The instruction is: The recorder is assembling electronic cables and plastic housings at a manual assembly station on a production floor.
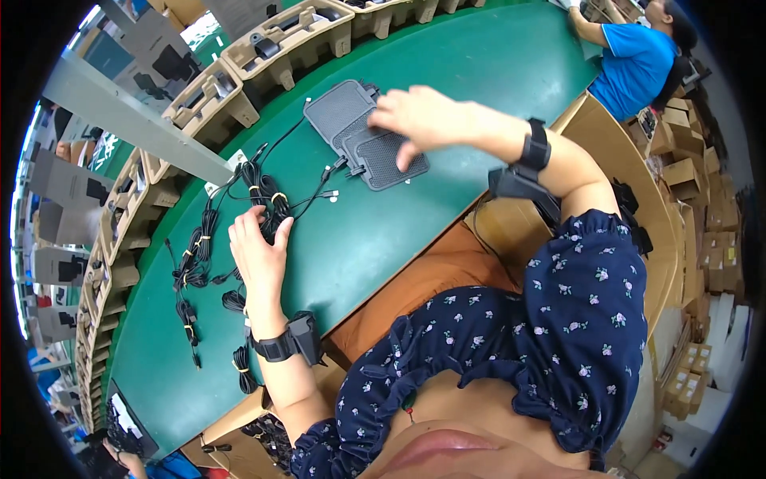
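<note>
My left hand (262,254), fingers apart, is at the near end of a bundle of black cables (274,209) tied with pale bands. Its thumb and fingertips lie beside the loops; whether they press on them I cannot tell. Two dark grey flat mesh-faced devices (339,112) lie side by side on the green table (351,247). Over them reaches my right hand (423,120), fingers spread, the thumb above the nearer one. It hides part of both. Cable plugs (329,194) lie between the bundle and the devices.
More tied black cables (191,255) lie to the left. Moulded brown trays (287,40) line the table's far side, behind a grey metal post (144,120). An open carton (511,227) stands by my right side. A person in blue (634,68) works at the far right.
</note>
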`<move>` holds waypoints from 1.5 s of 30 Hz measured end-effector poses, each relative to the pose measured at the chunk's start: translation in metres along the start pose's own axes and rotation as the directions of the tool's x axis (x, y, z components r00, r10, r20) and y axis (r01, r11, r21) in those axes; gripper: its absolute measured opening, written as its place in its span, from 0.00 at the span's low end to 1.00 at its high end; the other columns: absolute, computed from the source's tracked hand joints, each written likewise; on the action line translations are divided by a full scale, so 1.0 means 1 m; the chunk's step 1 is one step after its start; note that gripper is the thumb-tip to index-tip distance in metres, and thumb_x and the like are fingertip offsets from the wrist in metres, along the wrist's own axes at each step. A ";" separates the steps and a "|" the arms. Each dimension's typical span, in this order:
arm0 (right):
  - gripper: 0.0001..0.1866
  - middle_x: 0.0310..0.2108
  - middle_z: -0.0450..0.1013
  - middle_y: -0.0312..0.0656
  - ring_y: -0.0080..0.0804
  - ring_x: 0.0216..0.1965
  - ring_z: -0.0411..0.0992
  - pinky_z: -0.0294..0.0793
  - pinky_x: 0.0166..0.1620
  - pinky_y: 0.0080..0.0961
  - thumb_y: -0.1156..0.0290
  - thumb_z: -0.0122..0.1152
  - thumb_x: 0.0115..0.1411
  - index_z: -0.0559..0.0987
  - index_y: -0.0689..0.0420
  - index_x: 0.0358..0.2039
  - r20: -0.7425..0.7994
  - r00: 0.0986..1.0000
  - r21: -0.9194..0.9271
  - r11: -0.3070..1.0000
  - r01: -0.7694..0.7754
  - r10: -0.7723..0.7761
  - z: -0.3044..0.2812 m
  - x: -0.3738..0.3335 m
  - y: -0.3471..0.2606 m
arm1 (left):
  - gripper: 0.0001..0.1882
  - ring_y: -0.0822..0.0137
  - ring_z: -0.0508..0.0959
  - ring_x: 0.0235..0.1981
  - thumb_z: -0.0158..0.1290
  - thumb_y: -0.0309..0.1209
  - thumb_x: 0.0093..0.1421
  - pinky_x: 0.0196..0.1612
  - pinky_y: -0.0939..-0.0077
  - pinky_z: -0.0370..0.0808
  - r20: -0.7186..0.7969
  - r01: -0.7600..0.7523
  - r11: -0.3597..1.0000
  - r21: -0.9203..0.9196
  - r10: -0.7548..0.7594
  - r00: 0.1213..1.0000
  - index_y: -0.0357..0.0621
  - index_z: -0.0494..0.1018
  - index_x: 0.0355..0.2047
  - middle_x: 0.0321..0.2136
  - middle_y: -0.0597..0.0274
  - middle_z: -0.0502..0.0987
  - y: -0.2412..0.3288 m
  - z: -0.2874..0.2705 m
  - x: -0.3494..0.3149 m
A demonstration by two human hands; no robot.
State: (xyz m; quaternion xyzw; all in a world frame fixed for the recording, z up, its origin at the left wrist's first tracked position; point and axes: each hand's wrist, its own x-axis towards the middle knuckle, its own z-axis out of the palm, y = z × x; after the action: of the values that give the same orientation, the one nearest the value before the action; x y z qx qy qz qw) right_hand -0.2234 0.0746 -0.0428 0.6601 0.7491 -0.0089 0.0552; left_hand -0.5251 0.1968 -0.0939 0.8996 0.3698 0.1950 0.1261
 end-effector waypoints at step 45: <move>0.12 0.34 0.68 0.42 0.40 0.36 0.69 0.71 0.34 0.34 0.58 0.60 0.51 0.75 0.52 0.30 -0.652 0.607 0.101 0.845 -0.526 0.455 0.006 0.034 0.111 | 0.14 0.54 0.70 0.36 0.59 0.30 0.49 0.40 0.65 0.68 -0.100 -0.131 0.991 -0.016 0.129 0.987 0.42 0.70 0.35 0.31 0.57 0.72 0.003 -0.015 -0.010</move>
State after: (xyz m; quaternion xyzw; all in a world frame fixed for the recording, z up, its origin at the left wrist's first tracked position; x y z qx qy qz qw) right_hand -0.1170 0.1217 -0.0449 0.7963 0.5091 0.2753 -0.1759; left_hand -0.5365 0.1892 -0.0816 0.9097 0.3137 0.2512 0.1049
